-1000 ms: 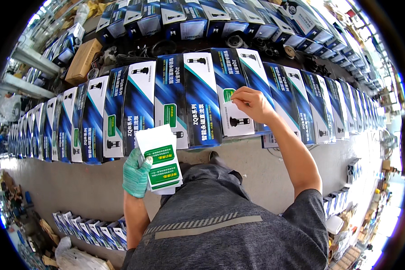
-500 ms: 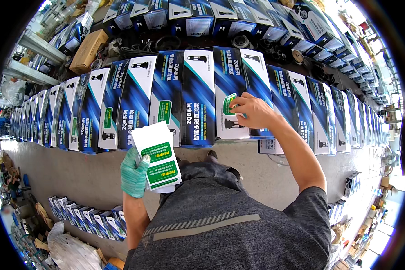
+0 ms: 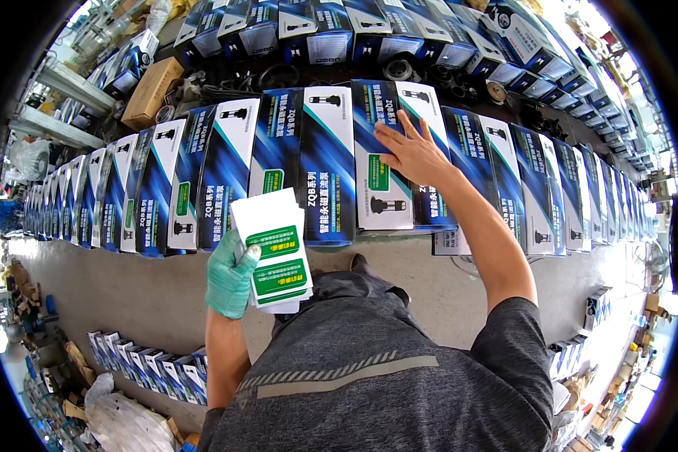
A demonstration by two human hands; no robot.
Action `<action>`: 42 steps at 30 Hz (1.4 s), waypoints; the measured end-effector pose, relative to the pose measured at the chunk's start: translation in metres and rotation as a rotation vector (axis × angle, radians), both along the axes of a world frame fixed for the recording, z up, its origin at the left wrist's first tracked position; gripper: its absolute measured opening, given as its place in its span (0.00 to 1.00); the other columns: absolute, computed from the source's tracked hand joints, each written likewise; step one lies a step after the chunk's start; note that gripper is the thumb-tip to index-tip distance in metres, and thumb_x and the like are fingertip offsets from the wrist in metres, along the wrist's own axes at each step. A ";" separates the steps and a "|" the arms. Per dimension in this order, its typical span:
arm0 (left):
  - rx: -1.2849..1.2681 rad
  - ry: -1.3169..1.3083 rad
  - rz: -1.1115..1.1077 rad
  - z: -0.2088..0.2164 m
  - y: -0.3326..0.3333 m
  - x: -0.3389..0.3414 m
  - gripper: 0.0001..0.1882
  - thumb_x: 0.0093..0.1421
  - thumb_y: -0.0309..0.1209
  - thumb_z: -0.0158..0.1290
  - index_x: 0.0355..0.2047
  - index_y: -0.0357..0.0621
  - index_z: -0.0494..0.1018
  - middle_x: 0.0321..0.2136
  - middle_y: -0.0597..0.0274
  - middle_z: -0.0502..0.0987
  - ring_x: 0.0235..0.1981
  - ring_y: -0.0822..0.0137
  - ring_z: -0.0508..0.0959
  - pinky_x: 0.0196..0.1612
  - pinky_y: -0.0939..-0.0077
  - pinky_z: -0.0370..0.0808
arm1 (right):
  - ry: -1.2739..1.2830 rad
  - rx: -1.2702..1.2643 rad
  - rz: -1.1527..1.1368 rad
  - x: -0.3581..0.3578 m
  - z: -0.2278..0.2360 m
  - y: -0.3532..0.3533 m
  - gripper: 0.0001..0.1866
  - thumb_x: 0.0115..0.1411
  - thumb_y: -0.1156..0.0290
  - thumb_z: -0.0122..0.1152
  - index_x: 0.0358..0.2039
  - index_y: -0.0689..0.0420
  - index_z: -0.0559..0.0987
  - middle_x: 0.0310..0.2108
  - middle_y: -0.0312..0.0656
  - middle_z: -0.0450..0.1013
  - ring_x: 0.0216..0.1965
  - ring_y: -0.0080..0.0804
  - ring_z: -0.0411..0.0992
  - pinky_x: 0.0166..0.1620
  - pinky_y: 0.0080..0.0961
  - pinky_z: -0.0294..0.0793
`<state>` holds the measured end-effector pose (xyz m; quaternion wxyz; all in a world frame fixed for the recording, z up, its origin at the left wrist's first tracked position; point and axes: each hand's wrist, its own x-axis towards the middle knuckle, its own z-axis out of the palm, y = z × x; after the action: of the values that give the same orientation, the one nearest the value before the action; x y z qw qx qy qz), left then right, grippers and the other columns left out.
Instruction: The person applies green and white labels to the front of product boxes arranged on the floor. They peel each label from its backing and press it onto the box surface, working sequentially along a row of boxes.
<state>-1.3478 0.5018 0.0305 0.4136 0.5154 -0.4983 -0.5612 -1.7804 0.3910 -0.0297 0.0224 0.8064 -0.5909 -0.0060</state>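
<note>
While the left hand grips green-and-white label sheets, right hand presses a blue-white box.

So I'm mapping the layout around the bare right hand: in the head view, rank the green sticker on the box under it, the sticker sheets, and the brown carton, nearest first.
1. Green sticker, just below the right hand on the same box.
2. Sticker sheets, lower left, in the gloved left hand.
3. Brown carton, far upper left, behind the box row.

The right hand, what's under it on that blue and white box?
The right hand lies flat on a blue and white box, beside a green label. The print beneath the palm is covered and cannot be seen.
</note>
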 end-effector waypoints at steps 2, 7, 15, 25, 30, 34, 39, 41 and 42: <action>-0.053 -0.017 0.022 0.012 -0.003 -0.017 0.17 0.66 0.25 0.60 0.55 0.38 0.76 0.44 0.62 0.82 0.43 0.70 0.80 0.48 0.74 0.80 | -0.289 -0.148 -0.020 0.022 0.005 0.005 0.27 0.75 0.55 0.51 0.71 0.47 0.68 0.71 0.38 0.65 0.75 0.54 0.53 0.76 0.59 0.50; -0.107 -0.027 -0.087 0.007 -0.015 -0.051 0.17 0.66 0.32 0.63 0.54 0.46 0.78 0.43 0.64 0.81 0.43 0.72 0.80 0.49 0.75 0.79 | -1.366 0.221 0.004 0.111 0.080 0.091 0.26 0.64 0.70 0.70 0.59 0.58 0.68 0.43 0.43 0.77 0.47 0.31 0.78 0.45 0.29 0.81; -0.036 0.231 -0.122 0.007 -0.010 -0.104 0.24 0.67 0.31 0.63 0.62 0.44 0.74 0.52 0.63 0.79 0.51 0.71 0.78 0.56 0.73 0.76 | -1.369 -0.120 0.094 0.110 0.073 0.131 0.26 0.62 0.81 0.68 0.58 0.56 0.68 0.35 0.40 0.73 0.33 0.29 0.73 0.36 0.27 0.73; 0.178 0.424 -0.048 0.004 -0.003 -0.149 0.15 0.68 0.40 0.62 0.48 0.45 0.79 0.42 0.63 0.83 0.41 0.71 0.83 0.44 0.76 0.84 | -1.285 0.231 0.068 0.053 0.112 0.150 0.17 0.62 0.81 0.67 0.52 0.58 0.80 0.37 0.45 0.80 0.38 0.35 0.82 0.44 0.29 0.82; 0.139 0.378 -0.069 -0.004 0.004 -0.163 0.08 0.69 0.34 0.61 0.44 0.46 0.81 0.39 0.66 0.83 0.39 0.75 0.81 0.43 0.80 0.81 | -1.213 0.150 0.199 0.037 0.115 0.160 0.13 0.62 0.80 0.67 0.48 0.58 0.82 0.36 0.44 0.81 0.41 0.41 0.82 0.44 0.33 0.83; 0.149 0.355 -0.066 -0.009 0.006 -0.173 0.07 0.69 0.32 0.60 0.44 0.47 0.82 0.39 0.67 0.83 0.38 0.77 0.80 0.43 0.80 0.80 | -1.189 0.064 0.249 0.031 0.108 0.167 0.11 0.61 0.80 0.67 0.45 0.57 0.82 0.37 0.43 0.81 0.41 0.42 0.80 0.44 0.35 0.82; 0.199 0.354 -0.063 -0.012 0.002 -0.178 0.04 0.69 0.31 0.60 0.42 0.48 0.82 0.38 0.68 0.83 0.37 0.76 0.80 0.42 0.79 0.80 | -1.083 -0.065 0.267 0.029 0.101 0.178 0.11 0.61 0.81 0.67 0.44 0.57 0.82 0.37 0.44 0.80 0.40 0.41 0.79 0.43 0.35 0.82; 0.270 0.396 -0.047 -0.010 -0.003 -0.178 0.03 0.69 0.30 0.59 0.41 0.48 0.82 0.37 0.68 0.83 0.36 0.76 0.80 0.42 0.79 0.80 | -1.068 -0.098 0.255 0.031 0.099 0.180 0.12 0.61 0.80 0.66 0.45 0.57 0.82 0.37 0.44 0.80 0.40 0.41 0.79 0.43 0.34 0.82; 0.255 0.401 -0.057 -0.012 -0.003 -0.178 0.03 0.69 0.31 0.59 0.41 0.48 0.82 0.37 0.69 0.83 0.36 0.76 0.80 0.43 0.79 0.80 | -1.076 -0.100 0.231 0.033 0.097 0.181 0.12 0.62 0.80 0.66 0.46 0.57 0.82 0.37 0.44 0.80 0.39 0.41 0.80 0.42 0.34 0.82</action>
<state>-1.5261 0.4984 0.0188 0.4198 0.4275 -0.3459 -0.7221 -1.7476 0.5720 0.0670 -0.2441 0.7532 -0.4261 0.4376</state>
